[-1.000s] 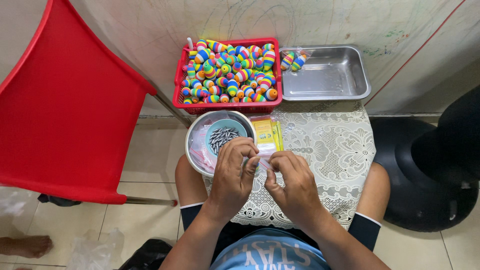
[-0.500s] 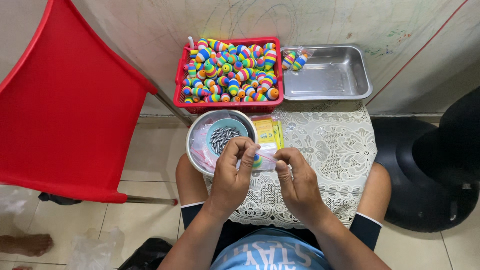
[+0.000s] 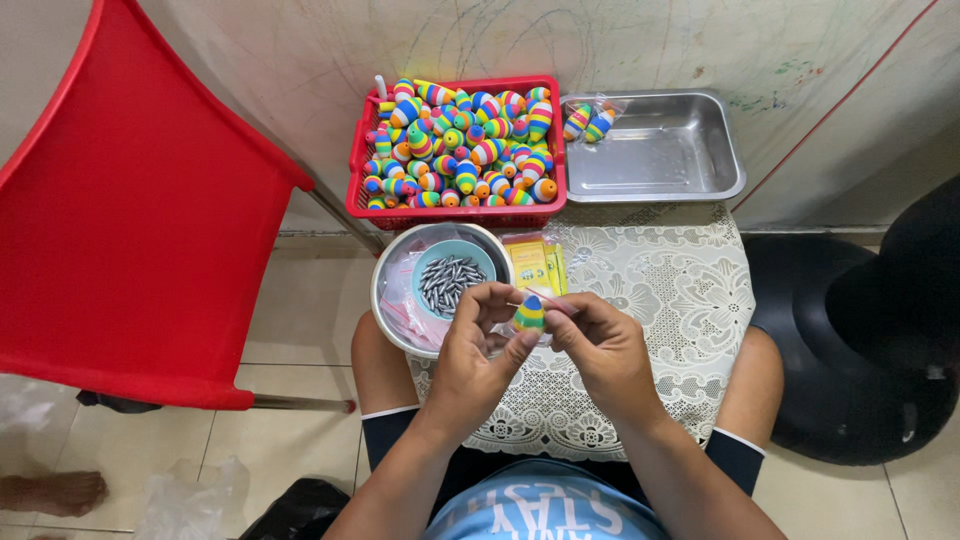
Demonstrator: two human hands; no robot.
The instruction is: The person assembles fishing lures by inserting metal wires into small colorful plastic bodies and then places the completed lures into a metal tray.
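Both hands up over the lap, meeting just in front of the steel bowl. Left hand [image 3: 478,352] and right hand [image 3: 598,345] both pinch one small striped float [image 3: 529,315] between their fingers; it sits upright between the thumbs, partly covered, only the blue-yellow-green top shows. A thin stick seems to poke out at its left side, too fine to tell for sure.

Lace cloth [image 3: 660,290] lies over the knees; hands hide its middle. Steel bowl [image 3: 392,270] rests at the cloth's far left corner, with a smaller blue dish [image 3: 425,270] inside holding grey bullet-shaped sinkers [image 3: 448,282]. Pinkish plastic also in the bowl, unclear what. Yellow packets [image 3: 538,262] just right of the bowl, near edge hidden by the fingers.

Beyond the cloth, against the wall: red basket [image 3: 455,212] heaped with more striped floats, and beside it on the right a steel tray [image 3: 690,175] with a clear bag of two floats [image 3: 588,122] in its far left corner.

Red chair [image 3: 130,220] on the left, cut off by the frame. Dark round thing at right, cut off, cannot identify.
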